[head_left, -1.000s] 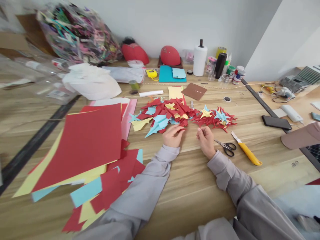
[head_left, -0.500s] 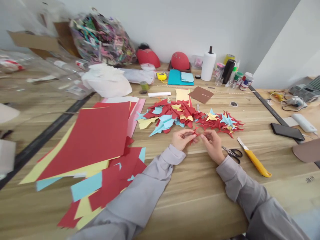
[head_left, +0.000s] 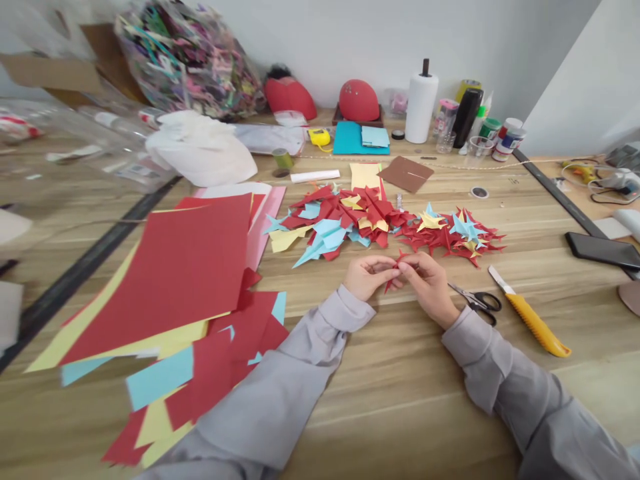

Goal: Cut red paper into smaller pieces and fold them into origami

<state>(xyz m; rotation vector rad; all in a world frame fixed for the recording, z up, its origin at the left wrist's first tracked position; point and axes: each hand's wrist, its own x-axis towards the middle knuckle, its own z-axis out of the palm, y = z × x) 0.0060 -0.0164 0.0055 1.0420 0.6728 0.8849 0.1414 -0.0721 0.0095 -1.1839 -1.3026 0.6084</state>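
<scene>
Two hands: mine, meeting above the table (head_left: 400,407), fingertips nearly touching around one small piece.
Folded red paper (head_left: 388,286): held between both hands, near side of the piles, one point showing above my fingers and another below.
Left hand (head_left: 369,277): thumb and fingers pinched narrow on the paper; the exact crease is hidden.
Right hand (head_left: 426,283): thumb and curled forefinger closed on the same piece from the other side.
Tear risk: pulling my hands apart while both pinch could rip a point, I judge.
Crease risk: pressing too hard could flatten the shape, as my fingertips cover most of it.
Pile risk: pushing forward could scatter the paper stars (head_left: 425,238) and paper planes (head_left: 327,235) just beyond.
Scissors (head_left: 475,301): just beside my right wrist; swinging it outward could knock them.
Knife (head_left: 537,323): farther right, blade bare, so a wide sweep might meet the edge.
Left forearm: slanting in beside the paper scraps (head_left: 215,363); a dragging sleeve could shift them.
Right forearm: angled inward from the lower right, wrist bent slightly, knuckles facing up.
</scene>
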